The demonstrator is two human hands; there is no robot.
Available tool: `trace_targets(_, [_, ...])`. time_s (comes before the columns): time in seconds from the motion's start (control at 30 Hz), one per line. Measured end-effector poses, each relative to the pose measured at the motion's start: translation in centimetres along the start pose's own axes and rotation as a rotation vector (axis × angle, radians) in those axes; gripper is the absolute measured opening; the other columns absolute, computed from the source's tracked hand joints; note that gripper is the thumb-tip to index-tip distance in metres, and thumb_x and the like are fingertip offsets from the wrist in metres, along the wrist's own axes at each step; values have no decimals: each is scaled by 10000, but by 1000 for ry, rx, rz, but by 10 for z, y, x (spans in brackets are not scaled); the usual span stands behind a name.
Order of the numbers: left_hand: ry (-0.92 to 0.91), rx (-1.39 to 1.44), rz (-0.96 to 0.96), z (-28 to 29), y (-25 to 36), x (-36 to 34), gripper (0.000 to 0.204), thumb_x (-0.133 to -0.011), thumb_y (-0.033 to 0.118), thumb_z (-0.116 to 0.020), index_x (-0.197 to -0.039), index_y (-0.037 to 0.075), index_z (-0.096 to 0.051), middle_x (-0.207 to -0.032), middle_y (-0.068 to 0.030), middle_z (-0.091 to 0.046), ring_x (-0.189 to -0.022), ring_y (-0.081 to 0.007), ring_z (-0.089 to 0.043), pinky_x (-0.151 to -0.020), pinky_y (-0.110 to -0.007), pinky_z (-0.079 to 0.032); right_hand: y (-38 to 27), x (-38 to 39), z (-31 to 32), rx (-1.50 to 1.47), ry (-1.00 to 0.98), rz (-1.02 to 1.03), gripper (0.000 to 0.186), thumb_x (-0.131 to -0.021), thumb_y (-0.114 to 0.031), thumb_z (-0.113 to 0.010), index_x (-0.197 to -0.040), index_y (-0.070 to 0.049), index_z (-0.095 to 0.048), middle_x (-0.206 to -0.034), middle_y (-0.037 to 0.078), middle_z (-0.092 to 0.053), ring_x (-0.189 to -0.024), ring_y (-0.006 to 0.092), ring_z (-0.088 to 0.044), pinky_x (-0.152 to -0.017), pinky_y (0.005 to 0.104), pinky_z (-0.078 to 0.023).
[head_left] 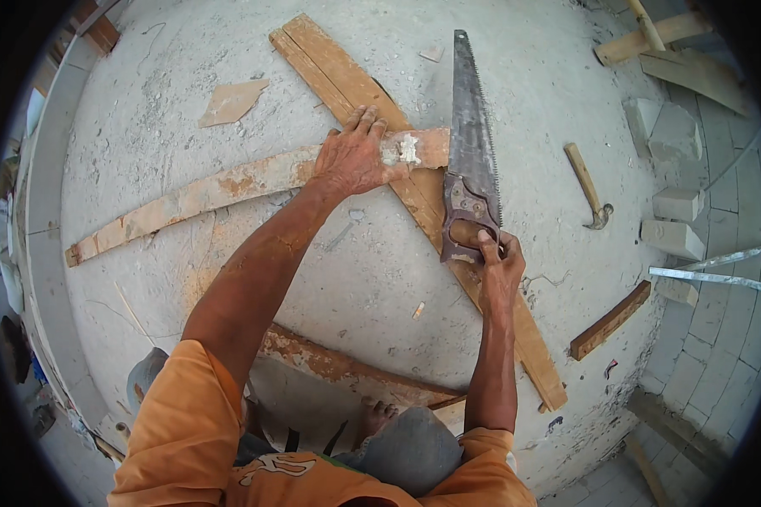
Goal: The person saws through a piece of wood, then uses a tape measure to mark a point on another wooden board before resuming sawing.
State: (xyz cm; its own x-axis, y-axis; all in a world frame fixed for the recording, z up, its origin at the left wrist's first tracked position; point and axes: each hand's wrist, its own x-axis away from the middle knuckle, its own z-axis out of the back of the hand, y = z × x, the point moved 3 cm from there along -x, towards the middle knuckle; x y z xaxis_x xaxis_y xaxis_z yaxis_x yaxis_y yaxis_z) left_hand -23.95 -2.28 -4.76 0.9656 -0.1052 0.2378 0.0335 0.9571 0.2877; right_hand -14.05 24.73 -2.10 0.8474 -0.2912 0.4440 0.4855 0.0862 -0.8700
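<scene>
My right hand (500,262) is closed round the handle of a hand saw (473,127), its blade pointing away from me and its teeth facing right. The blade's left edge lies against the right end of a worn, whitish wooden plank (228,183). My left hand (355,156) grips this plank near that end and bears down on it, fingers over the far edge and thumb at the near side. Underneath, a longer brown board (418,198) runs diagonally from far left to near right and crosses below the plank.
A claw hammer (589,186) lies on the concrete floor (550,84) to the right, with a short wood piece (610,321) nearer me. Pale blocks (672,241) stand along the right edge. A flat fragment (232,103) lies far left; another stained board (347,367) is near my feet.
</scene>
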Motion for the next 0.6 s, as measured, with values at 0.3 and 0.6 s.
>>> trace_targets(0.3, [149, -9, -37, -9, -7, 8, 939, -743, 710, -633, -1371, 31, -475, -1490, -171, -390, -1415, -289, -319, -1072, -502, -361, 33, 35, -21, 1237, -82, 908, 565, -844, -206, -688, -1323, 12, -481, -1317, 223, -479, -1280, 384, -406, -1099, 584, -271])
trace_targets(0.6, [407, 15, -194, -2, -15, 18, 990, -709, 744, -656, -1340, 6, -462, -1397, -214, -453, -1344, -345, -392, -1065, -508, -351, 7, 36, -7, 973, -58, 1105, 381, -729, -50, -736, -1067, -19, -563, -946, 136, -547, -936, 330, -532, -1000, 519, -347])
